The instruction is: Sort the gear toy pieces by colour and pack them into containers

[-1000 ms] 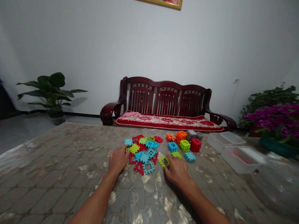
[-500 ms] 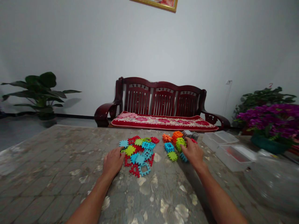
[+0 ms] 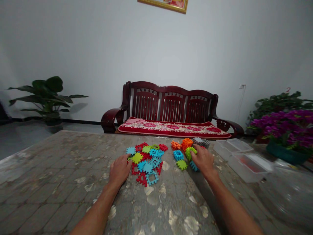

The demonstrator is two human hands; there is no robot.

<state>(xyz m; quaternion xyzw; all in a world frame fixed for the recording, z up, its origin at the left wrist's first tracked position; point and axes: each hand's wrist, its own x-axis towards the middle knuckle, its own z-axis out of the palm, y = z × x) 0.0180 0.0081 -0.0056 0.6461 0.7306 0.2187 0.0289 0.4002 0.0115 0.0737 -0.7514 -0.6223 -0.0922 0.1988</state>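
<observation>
My left hand rests at the left edge of a loose pile of flat plastic interlocking tiles, red, blue and green. Its thumb and index finger are apart beside a lime-green tile; the other fingers are partly hidden. A light-blue square-frame tile lies at the pile's near side. To the right, my right hand has its thumb and fingers closed on a stack of green tiles. Around it are orange tiles, grey tiles, a blue stack and a single green tile.
Clear plastic boxes with lids stand at the table's right, one with something red inside. Nearby are a crumpled clear plastic bag and a pot of purple flowers. A wooden bench stands beyond the patterned tablecloth.
The whole view has shifted slightly, so everything sits a little further right. My right hand stays at the green stack, its fingers slightly moved. My left hand keeps its place by the pile.
</observation>
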